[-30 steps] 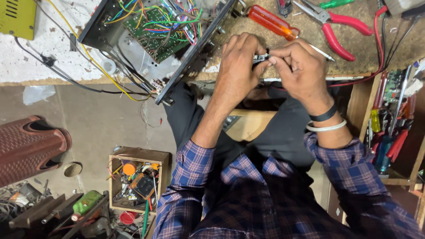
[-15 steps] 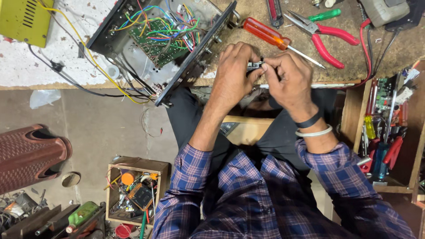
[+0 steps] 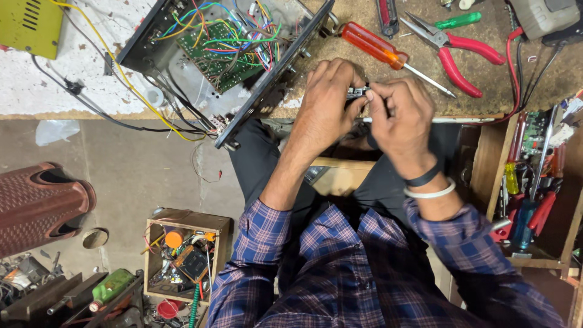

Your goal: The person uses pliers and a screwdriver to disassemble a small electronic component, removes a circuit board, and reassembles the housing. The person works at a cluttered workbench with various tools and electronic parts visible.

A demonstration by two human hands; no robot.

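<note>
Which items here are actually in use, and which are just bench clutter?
In use: small metal part, pinched between left hand and right hand.

Lying about: open chassis with circuit board, orange-handled screwdriver, red pliers, yellow box, wooden box of parts on the floor.

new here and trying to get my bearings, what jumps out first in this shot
Both hands meet at the bench edge, the left hand and right hand pinching a small metal part. Left of them, an opened black chassis spills coloured wires; behind lie an orange-handled screwdriver and red-handled pliers.
</note>
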